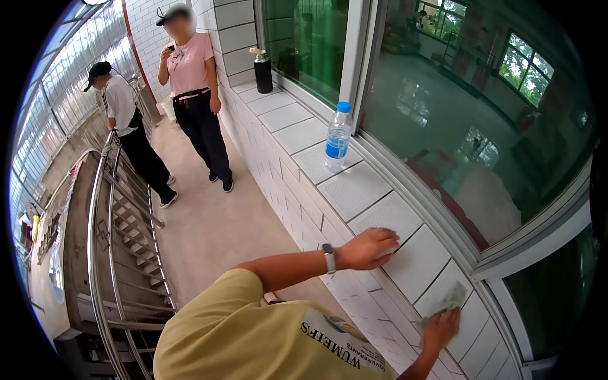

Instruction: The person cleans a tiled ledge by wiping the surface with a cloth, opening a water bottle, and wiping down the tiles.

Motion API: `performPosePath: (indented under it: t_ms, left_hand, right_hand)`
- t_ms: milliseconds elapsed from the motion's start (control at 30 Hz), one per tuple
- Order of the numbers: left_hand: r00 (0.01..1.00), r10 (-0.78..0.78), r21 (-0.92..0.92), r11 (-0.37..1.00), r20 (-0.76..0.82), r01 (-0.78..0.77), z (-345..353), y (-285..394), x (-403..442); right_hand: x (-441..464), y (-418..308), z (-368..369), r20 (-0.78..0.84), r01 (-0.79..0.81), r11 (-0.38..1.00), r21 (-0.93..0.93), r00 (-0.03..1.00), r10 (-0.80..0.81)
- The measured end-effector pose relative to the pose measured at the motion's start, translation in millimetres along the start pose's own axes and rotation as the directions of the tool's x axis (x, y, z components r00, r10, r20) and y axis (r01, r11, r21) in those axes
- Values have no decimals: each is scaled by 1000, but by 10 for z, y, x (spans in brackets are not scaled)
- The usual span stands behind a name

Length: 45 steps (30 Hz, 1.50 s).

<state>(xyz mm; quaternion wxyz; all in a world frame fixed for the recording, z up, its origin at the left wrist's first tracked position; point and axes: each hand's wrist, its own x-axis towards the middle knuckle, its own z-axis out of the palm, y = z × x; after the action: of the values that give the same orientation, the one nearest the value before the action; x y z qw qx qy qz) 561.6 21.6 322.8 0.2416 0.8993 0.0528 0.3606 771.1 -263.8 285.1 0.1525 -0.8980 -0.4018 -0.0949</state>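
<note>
Down on the tiled sill, the right hand holds a pale cloth

A big sliding window with green-tinted glass stands along the right, above the sill, whose white tiles run the length of the wall. Beside that wall lies a bare concrete floor, bordered on the left by a metal railing. Two people stand farther along: a person in a pink top, close by the wall with one hand raised, and a person in a white top, at the railing. The wearer's yellow shirt fills the bottom.

On the sill, a black flask stands upright at the far end, and nearer, a clear bottle with a blue cap. The left hand is over the sill's edge, its grip loose and holding nothing, fingers half bent. The right grip is narrow, fingers pressing the cloth onto the near tiles, under the window frame. Smallest is the wristwatch on the left wrist.
</note>
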Motion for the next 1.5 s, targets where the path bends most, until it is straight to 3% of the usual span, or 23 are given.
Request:
performPosePath:
  t_ms: [167, 233, 400, 500, 567, 700, 767, 967, 1033, 1233, 1333, 1433, 1467, 1500]
  left_hand:
    - [999, -52, 213, 976, -6, 52, 126, -328, 161]
    - [969, -246, 202, 950, 23, 237, 164, -398, 93]
    - [976, -216, 210, 956, 23, 207, 185, -389, 97]
    - [970, -239, 202, 953, 52, 224, 188, -407, 103]
    - [969, -243, 208, 951, 43, 229, 188, -396, 101]
    - [976, -214, 203, 955, -32, 216, 182, -391, 93]
    - [981, -170, 180, 966, -88, 184, 188, -398, 72]
    - [985, -118, 161, 977, -122, 137, 159, -377, 60]
    - [986, -119, 163, 977, -118, 137, 135, -358, 68]
    - [987, -133, 191, 970, -90, 148, 151, -387, 35]
    - [985, -146, 224, 961, -95, 164, 159, -374, 54]
    - [980, -146, 251, 952, -135, 177, 209, -398, 45]
    - [979, -139, 235, 957, -151, 172, 205, -375, 48]
    - [979, -127, 219, 962, -160, 160, 183, -376, 47]
  right_hand:
    - [-123, 587, -195, -23, -282, 950, -132, 959, 281]
    - [-119, 643, -219, 3, -304, 933, -192, 951, 310]
    - [-44, 529, -112, -3, -295, 883, -365, 949, 315]
    - [93, 374, -100, 35, -180, 922, -343, 978, 204]
    - [308, 36, -182, 112, -75, 974, -213, 989, 101]
    - [698, -296, -29, 192, 73, 982, -173, 981, -39]
    - [879, -425, 105, 194, 239, 962, -131, 958, -211]
    - [1115, -789, 236, 186, 314, 948, -49, 936, -300]
    - [1199, -849, 356, 112, 446, 893, 62, 886, -451]
    - [1499, -1342, 590, 54, 581, 811, 70, 809, -585]
    - [1745, -1680, 697, -57, 666, 705, 245, 736, -675]
    - [1929, -2040, 765, -19, 765, 625, 156, 635, -772]
    - [2017, -2084, 935, -142, 801, 577, 157, 597, -790]
    - [2132, -2151, 1109, -153, 808, 571, 146, 589, -794]
